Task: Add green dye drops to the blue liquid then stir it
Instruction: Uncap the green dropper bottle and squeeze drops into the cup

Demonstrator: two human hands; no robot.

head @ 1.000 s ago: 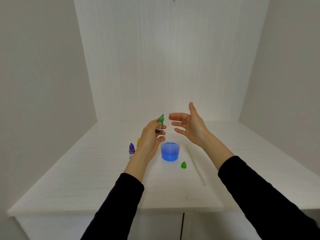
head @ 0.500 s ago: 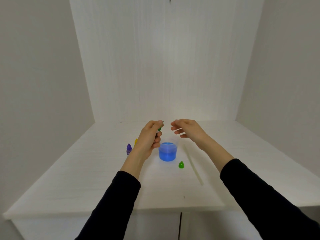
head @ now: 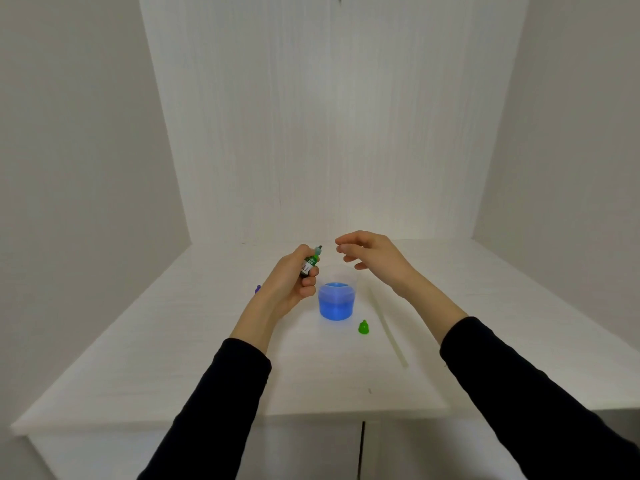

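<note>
Left hand (head: pixel 291 282) gripped the green dye bottle (head: pixel 310 260), cap (head: pixel 363 328) off, tip up, just left of the cup (head: pixel 336 301) w/ blue liquid. Right hand (head: pixel 372 252) hovered loose, holding nothing. Best tip the nozzle directly over the cup, squeeze gently; stir stick (head: pixel 388 329) lay to the right.

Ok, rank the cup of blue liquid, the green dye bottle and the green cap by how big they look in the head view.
1. Cup of blue liquid, plainly largest.
2. Green dye bottle, partly hidden in the left hand, so its full size is unsure.
3. Green cap, smallest.
</note>
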